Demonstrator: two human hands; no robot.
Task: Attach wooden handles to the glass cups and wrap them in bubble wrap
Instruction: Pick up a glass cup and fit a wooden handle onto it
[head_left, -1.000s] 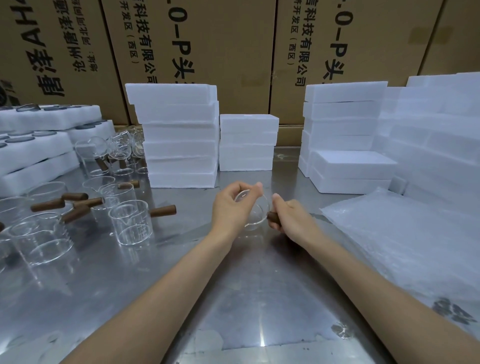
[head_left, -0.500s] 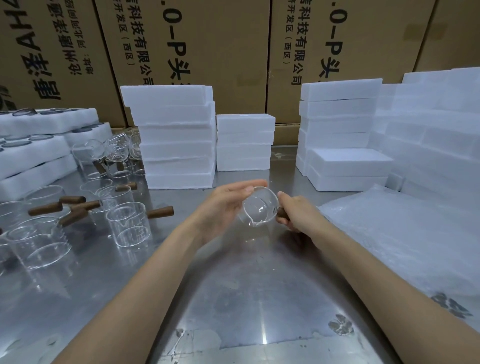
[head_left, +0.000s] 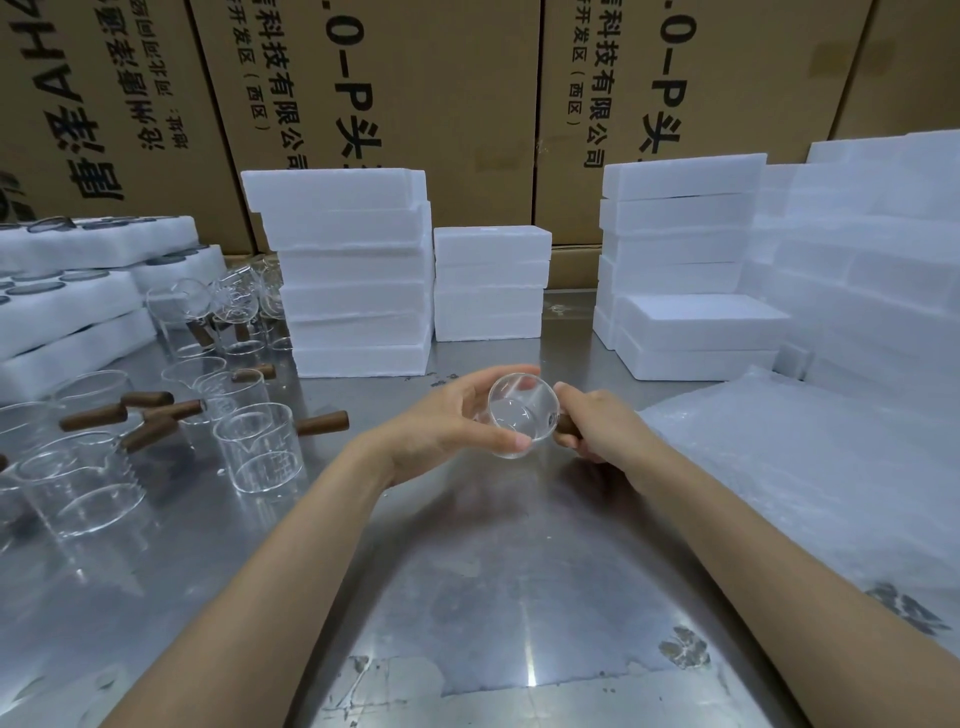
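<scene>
At the centre of the frame, above the steel bench (head_left: 519, 597), the left hand (head_left: 447, 426) cups a clear glass cup (head_left: 522, 415) between curled fingers (head_left: 511, 441) and thumb, while the right hand (head_left: 602, 423) grips its wooden handle (head_left: 565, 425). Since a moment ago the cup's mouth has turned toward the viewer. Bubble wrap (head_left: 805, 478) lies at right.

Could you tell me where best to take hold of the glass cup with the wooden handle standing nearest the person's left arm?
Probably by its wooden handle, coming from the right. The glass cup stands upright on the metal table, and that handle juts sideways to the right into open space, while other cups crowd its left side. The glass wall looks smooth and slippery.
</scene>
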